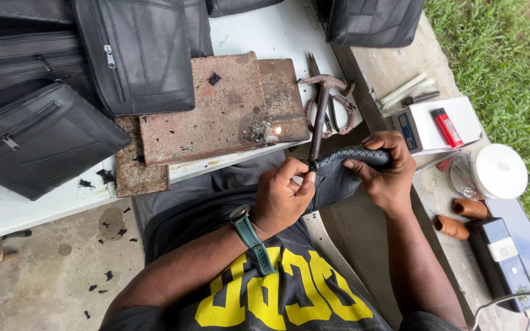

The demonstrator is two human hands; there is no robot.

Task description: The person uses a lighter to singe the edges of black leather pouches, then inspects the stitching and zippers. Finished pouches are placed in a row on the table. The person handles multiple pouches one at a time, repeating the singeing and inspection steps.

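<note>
The strap (354,156) is sitting between both hands, the left hand (280,196) at its eight o'clock and the right hand (387,168) gripping its three o'clock end. A hammer (321,110) and scissors (332,113) are lying at twelve o'clock, just beside the stone slab (216,107). Bags (81,79) are piling up at ten o'clock on the table (265,30), while a box (427,125) is carrying a lighter (446,125) at two o'clock.

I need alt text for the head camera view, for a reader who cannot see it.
Two hands hold a black braided leather strap: the left hand pinches its end, the right hand grips it farther along. Behind lie a hammer, scissors, rusty metal plates and black leather bags.
</note>
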